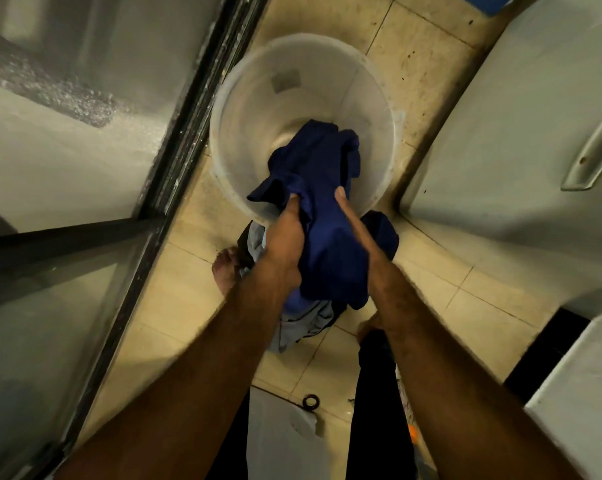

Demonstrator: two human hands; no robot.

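Note:
A dark blue cloth (322,188) hangs over the near rim of a white plastic bucket (251,109) that stands on the tiled floor. My left hand (285,233) grips the cloth's left side, thumb on top. My right hand (356,223) holds its right side, with most fingers hidden under the fabric. The far end of the cloth drops inside the bucket. Below my hands lies a pile of light blue and dark clothes (303,320) on the floor.
A dark metal door frame with glass (175,157) runs along the left. A pale appliance with a handle (590,154) stands at the right. My bare feet (225,268) are on the beige tiles. A small black ring (311,401) lies on the floor near me.

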